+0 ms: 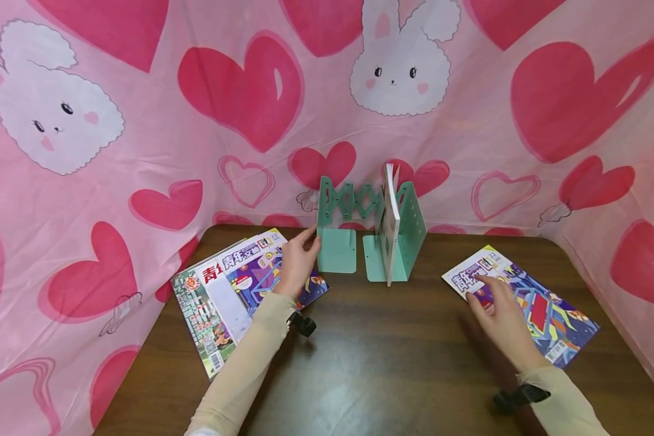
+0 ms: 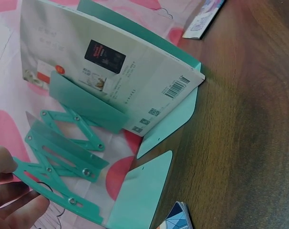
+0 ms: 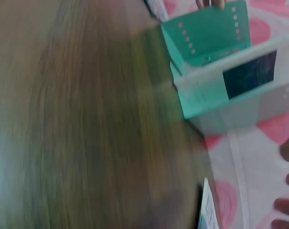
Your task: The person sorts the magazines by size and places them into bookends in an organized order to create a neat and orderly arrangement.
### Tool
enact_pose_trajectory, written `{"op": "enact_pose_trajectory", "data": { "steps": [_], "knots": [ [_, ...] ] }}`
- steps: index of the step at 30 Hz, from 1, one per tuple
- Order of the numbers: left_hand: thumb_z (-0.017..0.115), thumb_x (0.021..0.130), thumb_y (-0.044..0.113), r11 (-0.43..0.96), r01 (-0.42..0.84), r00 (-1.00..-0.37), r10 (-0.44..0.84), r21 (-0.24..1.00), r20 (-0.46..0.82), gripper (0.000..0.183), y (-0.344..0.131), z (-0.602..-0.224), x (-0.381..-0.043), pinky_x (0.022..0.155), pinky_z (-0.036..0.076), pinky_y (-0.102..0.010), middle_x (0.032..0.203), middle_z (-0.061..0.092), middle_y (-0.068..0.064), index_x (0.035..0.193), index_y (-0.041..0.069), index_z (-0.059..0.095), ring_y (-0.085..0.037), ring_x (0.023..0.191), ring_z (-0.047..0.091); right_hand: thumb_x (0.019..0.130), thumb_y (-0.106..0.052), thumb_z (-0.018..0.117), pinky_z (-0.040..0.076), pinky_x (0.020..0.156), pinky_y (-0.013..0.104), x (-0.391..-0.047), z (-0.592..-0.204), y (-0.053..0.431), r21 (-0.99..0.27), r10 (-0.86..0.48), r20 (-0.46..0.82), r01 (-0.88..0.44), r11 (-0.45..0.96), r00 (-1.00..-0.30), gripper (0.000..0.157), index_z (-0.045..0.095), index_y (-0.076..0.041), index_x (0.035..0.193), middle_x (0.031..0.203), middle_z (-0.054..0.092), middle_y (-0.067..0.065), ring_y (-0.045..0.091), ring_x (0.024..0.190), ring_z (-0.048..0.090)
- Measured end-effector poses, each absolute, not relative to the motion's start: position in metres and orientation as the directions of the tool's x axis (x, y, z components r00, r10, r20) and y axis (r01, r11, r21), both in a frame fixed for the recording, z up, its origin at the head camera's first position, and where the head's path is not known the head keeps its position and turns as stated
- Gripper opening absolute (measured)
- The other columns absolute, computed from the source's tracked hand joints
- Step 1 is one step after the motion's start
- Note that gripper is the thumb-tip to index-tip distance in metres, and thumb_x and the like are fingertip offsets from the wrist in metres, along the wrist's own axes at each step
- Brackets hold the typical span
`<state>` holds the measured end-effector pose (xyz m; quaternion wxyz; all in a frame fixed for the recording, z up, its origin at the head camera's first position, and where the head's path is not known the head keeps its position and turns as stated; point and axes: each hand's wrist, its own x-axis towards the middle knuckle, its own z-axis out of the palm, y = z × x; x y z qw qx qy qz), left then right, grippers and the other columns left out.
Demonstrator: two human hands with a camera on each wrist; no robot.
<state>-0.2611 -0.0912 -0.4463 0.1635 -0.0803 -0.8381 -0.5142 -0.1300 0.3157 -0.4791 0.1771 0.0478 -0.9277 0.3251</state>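
A mint-green expandable bookend point(image 1: 338, 251) with a folding lattice stands at the back of the table. My left hand point(image 1: 298, 257) grips the upright plate at its left end, thumb point(image 2: 2, 161) and fingers on either side of the edge. Upright against the bookend's right plate point(image 1: 412, 224) leans a magazine point(image 2: 111, 62), its barcoded back cover turned left. Over on the right, my right hand point(image 1: 502, 318) is above a flat purple magazine point(image 1: 558, 318), fingers loosely bent and holding nothing. Whether its fingertips touch the cover, I cannot tell.
Several overlapping magazines point(image 1: 212, 315) lie at the left, partly under my left forearm. A pink cloth point(image 1: 240, 109) with hearts and rabbits hangs behind and beside the brown wooden table point(image 1: 370, 357). Both wrists wear black straps.
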Motion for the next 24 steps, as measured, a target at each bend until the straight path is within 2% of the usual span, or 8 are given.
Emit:
{"op": "enact_pose_trajectory", "data": {
  "steps": [6, 10, 14, 17, 24],
  "knots": [
    [0.065, 0.102, 0.015, 0.462, 0.305, -0.932, -0.036, 0.833, 0.362, 0.037, -0.091, -0.447, -0.261, 0.087, 0.057, -0.042, 0.126, 0.074, -0.013, 0.139, 0.011, 0.068, -0.019, 0.101, 0.07, 0.098, -0.026, 0.072, 0.036, 0.099, 0.079, -0.129, -0.483, 0.339, -0.496, -0.026, 0.135, -0.09, 0.864, -0.991, 0.058, 0.048, 0.005, 0.141, 0.135, 0.045, 0.04, 0.061, 0.124, 0.042],
    [0.066, 0.101, 0.013, 0.47, 0.31, -0.928, -0.04, 0.826, 0.371, 0.036, -0.091, -0.447, -0.261, 0.086, 0.057, -0.043, 0.123, 0.074, -0.015, 0.137, 0.01, 0.069, -0.021, 0.099, 0.071, 0.097, -0.036, 0.072, 0.029, 0.101, 0.082, -0.13, -0.49, 0.354, -0.453, -0.032, 0.056, -0.054, 0.89, -0.998, 0.069, 0.045, 0.006, 0.145, 0.142, 0.037, 0.046, 0.067, 0.129, 0.034],
    [0.066, 0.101, 0.013, 0.475, 0.311, -0.927, -0.038, 0.823, 0.372, 0.037, -0.091, -0.446, -0.261, 0.083, 0.057, -0.043, 0.122, 0.074, -0.016, 0.137, 0.01, 0.069, -0.021, 0.095, 0.07, 0.096, -0.053, 0.069, 0.02, 0.1, 0.087, -0.132, -0.495, 0.365, -0.434, 0.003, -0.07, 0.033, 0.9, -0.998, 0.092, 0.03, 0.004, 0.157, 0.151, 0.019, 0.049, 0.07, 0.136, 0.019],
    [0.067, 0.101, 0.013, 0.478, 0.308, -0.928, -0.038, 0.822, 0.37, 0.037, -0.091, -0.447, -0.261, 0.082, 0.057, -0.042, 0.122, 0.075, -0.014, 0.137, 0.01, 0.07, -0.02, 0.094, 0.07, 0.093, -0.063, 0.066, 0.015, 0.096, 0.091, -0.133, -0.495, 0.37, -0.419, 0.037, -0.146, 0.095, 0.903, -0.989, 0.106, 0.019, 0.003, 0.162, 0.152, 0.012, 0.051, 0.073, 0.135, 0.012],
    [0.067, 0.101, 0.011, 0.481, 0.315, -0.925, -0.037, 0.818, 0.378, 0.037, -0.092, -0.447, -0.262, 0.078, 0.055, -0.037, 0.12, 0.075, -0.014, 0.137, 0.011, 0.07, -0.019, 0.089, 0.069, 0.092, -0.072, 0.059, 0.018, 0.094, 0.092, -0.136, -0.493, 0.375, -0.355, 0.07, -0.221, 0.147, 0.923, -0.973, 0.112, 0.013, 0.001, 0.163, 0.147, 0.009, 0.056, 0.078, 0.131, 0.013]
  ]
}}
